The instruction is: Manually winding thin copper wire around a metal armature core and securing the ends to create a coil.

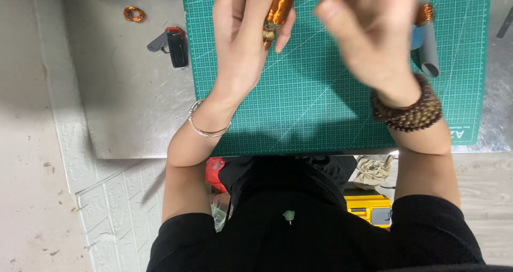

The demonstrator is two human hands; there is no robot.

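Two bare hands show above the work surface: the left hand (243,34) and the right hand (374,34) (the right one blurred). One glossy orange wound-wire cylinder (280,7) sits in the left hand's grip. One green gridded cutting mat (315,101) lies on one scratched grey metal sheet (128,101). One small loose coil of copper wire (133,14) rests on that sheet, beside one black and grey clip-like tool with a red tip (173,45). One thin silver bangle (206,125) and one brown beaded bracelet (409,109) are worn. One grey rolled sheet (427,50) lies at the mat's right.
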